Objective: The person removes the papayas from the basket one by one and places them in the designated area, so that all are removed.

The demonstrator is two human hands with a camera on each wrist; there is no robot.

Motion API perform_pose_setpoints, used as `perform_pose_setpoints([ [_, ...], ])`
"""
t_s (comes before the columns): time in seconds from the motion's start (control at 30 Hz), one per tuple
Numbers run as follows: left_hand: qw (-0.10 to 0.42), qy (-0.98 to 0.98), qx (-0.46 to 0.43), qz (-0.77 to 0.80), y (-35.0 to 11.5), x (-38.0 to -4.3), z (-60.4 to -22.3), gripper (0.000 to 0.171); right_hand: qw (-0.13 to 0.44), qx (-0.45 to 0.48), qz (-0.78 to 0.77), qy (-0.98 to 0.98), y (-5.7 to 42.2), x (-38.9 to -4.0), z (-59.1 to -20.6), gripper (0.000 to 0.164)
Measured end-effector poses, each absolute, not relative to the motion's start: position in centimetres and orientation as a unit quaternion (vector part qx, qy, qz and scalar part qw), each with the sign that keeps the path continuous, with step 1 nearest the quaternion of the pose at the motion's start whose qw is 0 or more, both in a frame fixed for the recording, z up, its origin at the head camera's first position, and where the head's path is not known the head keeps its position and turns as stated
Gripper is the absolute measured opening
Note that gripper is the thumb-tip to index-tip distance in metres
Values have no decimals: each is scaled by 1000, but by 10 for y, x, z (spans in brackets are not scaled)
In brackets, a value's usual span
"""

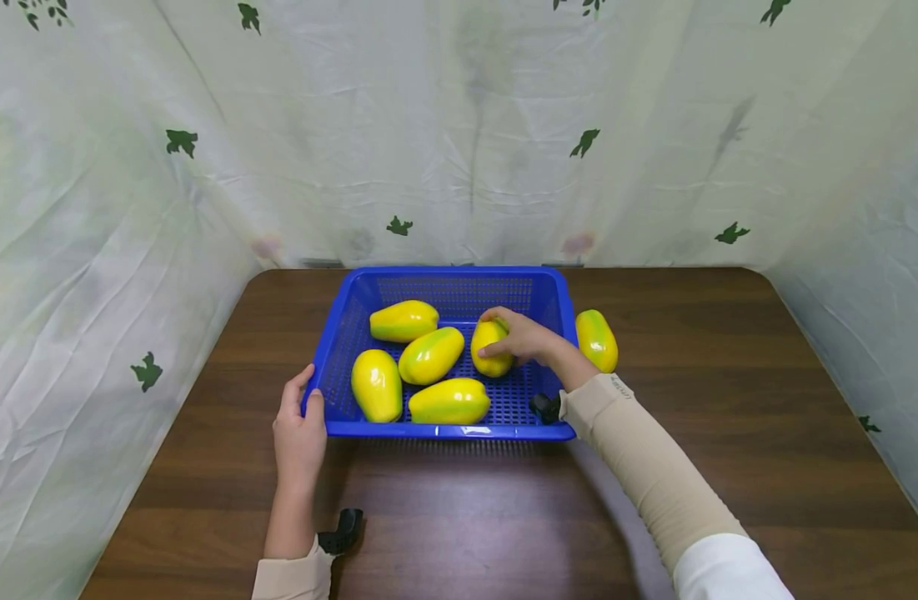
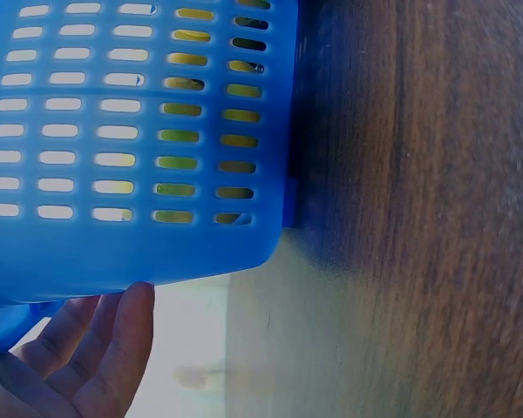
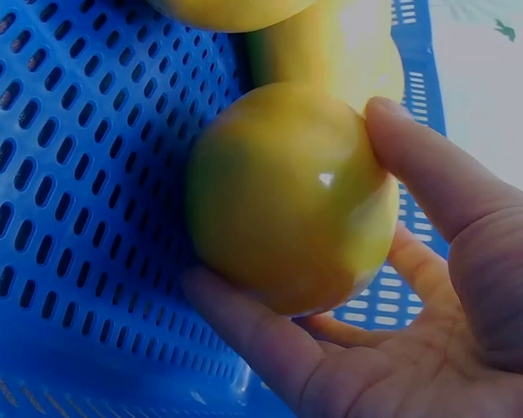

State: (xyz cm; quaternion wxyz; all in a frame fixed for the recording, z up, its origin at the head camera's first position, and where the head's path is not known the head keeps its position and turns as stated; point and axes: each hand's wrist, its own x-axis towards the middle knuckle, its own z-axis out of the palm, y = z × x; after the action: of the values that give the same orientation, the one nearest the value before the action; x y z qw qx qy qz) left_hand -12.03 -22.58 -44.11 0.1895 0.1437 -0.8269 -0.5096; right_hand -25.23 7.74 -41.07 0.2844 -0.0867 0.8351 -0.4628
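Head view: your right hand (image 1: 524,335) reaches over the right side of the blue basket (image 1: 445,432), palm down, forearm slanting in from the lower right across the near corner. Thumb and fingers wrap a yellow fruit (image 1: 490,356), pinching it from opposite sides; right wrist view confirms the grip. That fruit is inside the basket, right of the others; can't tell if it touches the bottom. Your left hand (image 1: 299,435) clasps the basket's left rim near the front corner, thumb on top, fingers outside, forearm pointing straight up from the bottom edge.

Basket sits on the brown table (image 1: 699,433), perforated walls and floor. Besides your gripped one, four more yellow fruits with green tinges lie in it: one at the back left (image 1: 403,322), one in the middle (image 1: 432,356), one at the front left (image 1: 377,386), one along the front (image 1: 449,402). Sixth fruit (image 1: 598,342) is outside, on the table just beside the basket's right wall. Pale cloth (image 1: 428,125) with green leaf-like shapes hangs behind.
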Motion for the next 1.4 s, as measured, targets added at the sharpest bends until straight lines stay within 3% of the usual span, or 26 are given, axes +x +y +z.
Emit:
perform_pose_setpoints([
  [0.77, 187, -829, 146, -507, -225, -120, -440, 36, 140, -149, -538, 818, 91, -258, -401, 59],
  [1.4, 189, -827, 150, -508, -224, -121, -441, 36, 79, -180, -645, 739, 111, -228, -364, 62],
])
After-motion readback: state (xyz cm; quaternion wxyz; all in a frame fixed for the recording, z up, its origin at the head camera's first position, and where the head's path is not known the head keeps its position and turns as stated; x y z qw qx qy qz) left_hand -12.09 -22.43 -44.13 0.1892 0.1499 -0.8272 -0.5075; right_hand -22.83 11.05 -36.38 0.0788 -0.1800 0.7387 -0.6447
